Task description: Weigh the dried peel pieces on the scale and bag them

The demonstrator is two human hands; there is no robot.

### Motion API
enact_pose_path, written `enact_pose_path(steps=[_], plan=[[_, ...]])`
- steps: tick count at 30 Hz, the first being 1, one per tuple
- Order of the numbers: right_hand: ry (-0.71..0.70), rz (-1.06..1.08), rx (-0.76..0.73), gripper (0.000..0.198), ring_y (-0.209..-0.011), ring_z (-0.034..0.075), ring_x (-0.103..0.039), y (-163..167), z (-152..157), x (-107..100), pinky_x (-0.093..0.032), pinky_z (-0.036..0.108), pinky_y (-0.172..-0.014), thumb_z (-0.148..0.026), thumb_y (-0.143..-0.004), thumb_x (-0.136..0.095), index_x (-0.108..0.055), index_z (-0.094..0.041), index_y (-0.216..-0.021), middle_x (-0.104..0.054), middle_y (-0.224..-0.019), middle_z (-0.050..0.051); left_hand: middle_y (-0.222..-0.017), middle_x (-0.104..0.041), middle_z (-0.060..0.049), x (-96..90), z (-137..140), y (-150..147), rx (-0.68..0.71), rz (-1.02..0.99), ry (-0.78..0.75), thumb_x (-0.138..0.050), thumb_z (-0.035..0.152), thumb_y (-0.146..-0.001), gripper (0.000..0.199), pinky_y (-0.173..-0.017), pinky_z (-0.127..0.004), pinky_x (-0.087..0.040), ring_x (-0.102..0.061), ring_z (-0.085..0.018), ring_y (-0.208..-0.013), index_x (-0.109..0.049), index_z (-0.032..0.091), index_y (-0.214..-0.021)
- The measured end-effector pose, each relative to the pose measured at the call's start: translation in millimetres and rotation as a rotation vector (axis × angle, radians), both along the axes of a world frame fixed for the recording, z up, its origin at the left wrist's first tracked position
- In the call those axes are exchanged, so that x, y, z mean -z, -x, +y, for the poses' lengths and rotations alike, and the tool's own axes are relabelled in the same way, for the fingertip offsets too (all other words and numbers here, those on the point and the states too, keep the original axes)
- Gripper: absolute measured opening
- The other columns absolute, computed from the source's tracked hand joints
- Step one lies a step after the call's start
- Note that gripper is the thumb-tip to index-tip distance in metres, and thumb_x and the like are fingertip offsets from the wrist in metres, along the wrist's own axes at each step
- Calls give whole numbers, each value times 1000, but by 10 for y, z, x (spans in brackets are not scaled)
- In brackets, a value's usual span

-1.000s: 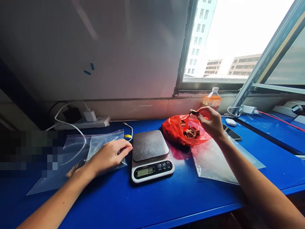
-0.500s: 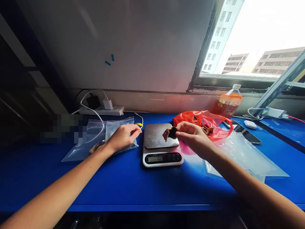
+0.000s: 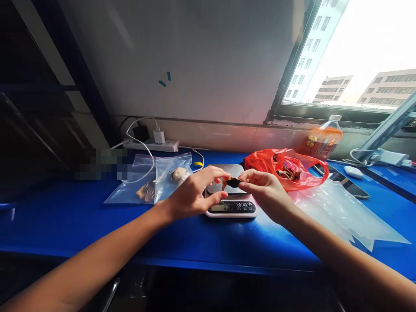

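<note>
Over the kitchen scale (image 3: 232,214), my right hand (image 3: 268,190) pinches a dark, curled piece that looks like dried peel (image 3: 233,182). My left hand (image 3: 198,190) reaches in from the other side, thumb and forefinger apart, with the forefinger tip close to the piece; whether it touches is unclear. Both hands cover part of the scale's metal pan (image 3: 224,169). Its display is lit, but the digits are too blurred to read. Behind my right hand lies a red plastic bag (image 3: 260,161) with more brown dried pieces (image 3: 287,173) inside.
Clear zip bags (image 3: 130,197) on the left hold tan dried slices (image 3: 147,190) and a pale round item (image 3: 178,174). More clear bags (image 3: 344,212) lie on the right near a phone (image 3: 352,184). A drink bottle (image 3: 325,138) and a power strip (image 3: 169,145) stand along the wall.
My left hand has moved right, from beside the clear bags to the piece over the scale, its fingers now parted. My right hand still pinches the piece. The view has shifted left.
</note>
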State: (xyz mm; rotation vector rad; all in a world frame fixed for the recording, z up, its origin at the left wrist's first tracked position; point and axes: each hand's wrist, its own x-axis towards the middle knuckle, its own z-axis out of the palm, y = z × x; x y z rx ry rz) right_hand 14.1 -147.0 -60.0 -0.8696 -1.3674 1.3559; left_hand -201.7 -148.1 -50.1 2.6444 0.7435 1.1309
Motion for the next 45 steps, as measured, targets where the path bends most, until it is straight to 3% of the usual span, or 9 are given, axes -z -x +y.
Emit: enact_pose_path(steps=[6, 9, 13, 18, 23, 28, 31, 38, 45], plan=[[-38, -63, -42, 21, -70, 12, -54, 94, -46, 66, -43, 27, -67, -28, -66, -74, -60, -17, -78, -59, -76, 0, -106, -63, -6, 73, 9, -38, -68, 7, 126, -58, 17, -87, 23, -67, -25, -56, -66, -13, -78, -57, 15, -110], [-186, -153, 1, 14, -67, 11, -50, 121, -82, 67, -41, 26, -61, -22, -66, -68, -60, -18, -77, -55, -78, 0, -103, -66, -6, 83, 17, -39, -53, 25, 143, -56, 16, -88, 19, -70, -25, -57, -67, -13, -79, -59, 15, -107], [-389, -270, 87, 15, -68, 11, -49, 122, -106, 83, -41, 26, -60, -17, -68, -61, -56, -20, -83, -50, -77, -1, -101, -68, -5, 77, 26, -37, -46, 81, 93, -56, 13, -86, 19, -72, -26, -56, -66, -14, -79, -61, 15, -105], [-436, -357, 58, 18, -67, 11, -48, 105, -108, 116, -40, 26, -59, -16, -73, -58, -53, -21, -89, -49, -76, -1, -101, -70, -4, 52, 26, -21, -65, 104, -17, -53, 9, -86, 21, -79, -26, -54, -66, -15, -89, -61, 17, -103], [-515, -353, 129, 21, -71, 11, -49, 86, -97, 93, -42, 27, -65, -12, -72, -54, -51, -21, -91, -50, -83, 0, -82, -70, 0, 51, 102, 33, -289, 49, -110, -52, 11, -85, 14, -69, -22, -51, -65, -12, -71, -63, 18, -91], [-602, -361, 168, 23, -70, 12, -49, 45, -115, 11, -41, 26, -63, -7, -71, -49, -49, -22, -88, -54, -83, 0, -85, -71, -1, -16, 265, 83, -561, 67, -40, -50, 13, -81, 19, -63, -24, -48, -63, -14, -67, -64, 19, -92], [-722, -441, 205, 24, -72, 14, -52, 11, -134, -23, -42, 28, -67, -4, -71, -47, -53, -24, -84, -58, -79, 0, -85, -72, -1, -130, 362, 49, -702, 165, -22, -47, 16, -80, 23, -66, -27, -47, -65, -17, -70, -66, 21, -92], [-863, -508, 416, 22, -77, 16, -56, -139, -76, -92, -44, 31, -69, -8, -79, -47, -62, -23, -77, -62, -81, 2, -94, -73, -8, -394, 610, -328, -865, 562, -29, -45, 26, -81, 28, -70, -36, -46, -67, -30, -85, -71, 22, -90], [-844, -512, 486, 20, -77, 17, -56, -298, 72, -127, -45, 31, -71, -10, -80, -49, -63, -22, -73, -60, -79, 4, -103, -69, -17, -301, 744, -699, -825, 666, -90, -31, 38, -93, 47, -79, -43, -44, -65, -34, -94, -69, 12, -98]])
